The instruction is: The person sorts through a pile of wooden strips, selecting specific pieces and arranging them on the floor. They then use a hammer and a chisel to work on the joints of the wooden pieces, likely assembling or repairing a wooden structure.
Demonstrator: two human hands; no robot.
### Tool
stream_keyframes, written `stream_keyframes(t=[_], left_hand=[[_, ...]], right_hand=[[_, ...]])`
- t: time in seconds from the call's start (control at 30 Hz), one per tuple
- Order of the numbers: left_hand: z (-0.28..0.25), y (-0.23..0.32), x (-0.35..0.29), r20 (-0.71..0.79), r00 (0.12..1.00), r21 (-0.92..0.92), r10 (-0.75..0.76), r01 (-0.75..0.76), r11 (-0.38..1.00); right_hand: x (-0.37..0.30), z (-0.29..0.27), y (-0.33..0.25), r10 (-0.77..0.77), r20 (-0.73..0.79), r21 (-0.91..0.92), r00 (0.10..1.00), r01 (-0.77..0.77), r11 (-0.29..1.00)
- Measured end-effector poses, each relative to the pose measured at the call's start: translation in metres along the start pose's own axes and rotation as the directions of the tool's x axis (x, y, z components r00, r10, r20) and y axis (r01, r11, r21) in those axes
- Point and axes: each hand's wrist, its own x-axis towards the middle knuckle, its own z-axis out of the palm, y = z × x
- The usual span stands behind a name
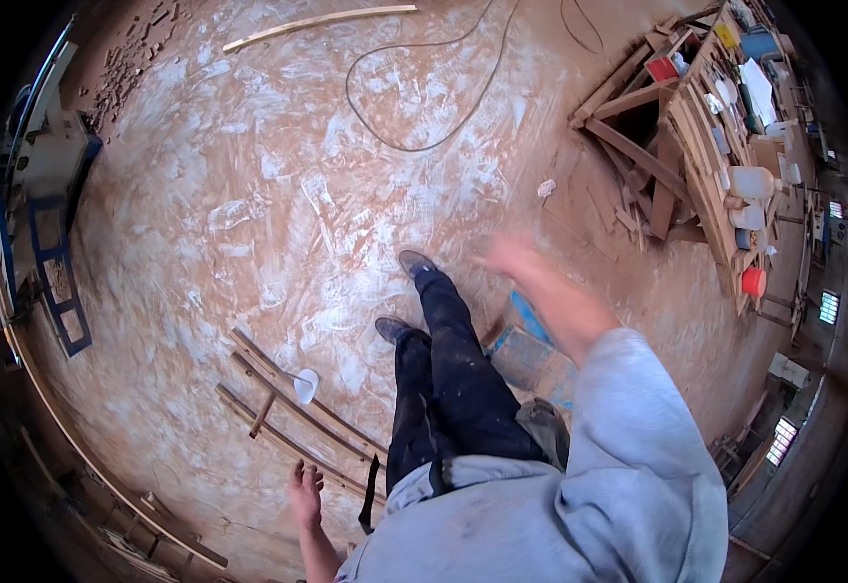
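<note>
My left hand hangs low beside my hip, its fingers loosely bent and a little apart, with nothing seen in it. Closest to it is a wooden frame of long slats joined by a short crosspiece, lying on the floor. A white round piece rests by the slats; I cannot tell what it is. My right hand is stretched out ahead of me above the floor, smeared by motion, so its fingers are unclear. Under my right forearm stands a worn blue box-like object, partly hidden by the arm.
A cluttered wooden workbench with jugs and a red tub stands at the right. A cable loops across the dusty floor, near a long wooden strip. A blue metal frame is at the left.
</note>
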Motion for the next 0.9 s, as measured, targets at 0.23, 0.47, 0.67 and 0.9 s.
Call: stream_keyframes(t=[0.23, 0.47, 0.67, 0.9], left_hand=[[-0.031, -0.001, 0.022, 0.054, 0.989, 0.262, -0.135, 0.116, 0.958], [0.016, 0.071, 0.058, 0.162, 0.984, 0.344, 0.07, -0.122, 0.931], [0.054, 0.107, 0.091, 0.376, 0.927, 0.583, 0.016, -0.249, 0.774], [0.051, 0.137, 0.082, 0.405, 0.899, 0.691, 0.167, -0.421, 0.588]], right_hand=[[0.017, 0.166, 0.177, 0.353, -0.096, 0.421, 0.931, -0.283, 0.862], [0.066, 0.25, 0.099, 0.271, -0.17, 0.72, 0.947, -0.068, 0.691], [0.068, 0.256, 0.068, 0.35, 0.063, 0.493, 0.935, -0.334, 0.803], [0.053, 0.261, 0.07, 0.267, -0.079, 0.533, 0.96, -0.186, 0.826]])
